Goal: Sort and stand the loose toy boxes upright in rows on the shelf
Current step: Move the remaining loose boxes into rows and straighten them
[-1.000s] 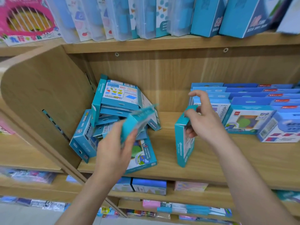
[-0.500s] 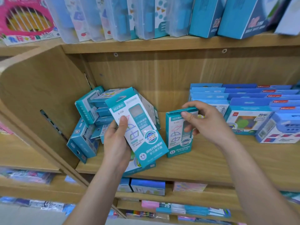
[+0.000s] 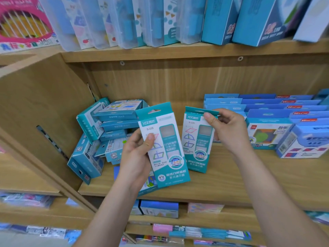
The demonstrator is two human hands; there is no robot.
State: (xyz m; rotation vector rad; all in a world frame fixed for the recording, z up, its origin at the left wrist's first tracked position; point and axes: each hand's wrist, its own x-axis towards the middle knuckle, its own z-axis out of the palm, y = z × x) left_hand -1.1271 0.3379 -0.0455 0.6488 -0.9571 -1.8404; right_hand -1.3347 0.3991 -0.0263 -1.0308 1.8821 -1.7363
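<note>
Row-building step, seemingly. Pinching top of standing box on shelf with right hand; gripping second box in left hand, thumb across front, tilted just beside. Next: straighten, set down against first.

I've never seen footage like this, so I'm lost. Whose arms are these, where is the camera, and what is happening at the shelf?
No machine here: these are a person's bare arms, filmed by one wide-angle camera worn on the head, looking forward and down. The left hand holds a teal box tilted in the air. The right hand pinches the top of a matching box that seems to stand on the wooden shelf. At the left lies a jumbled pile of boxes; at the right, blue boxes stand in rows.
</note>
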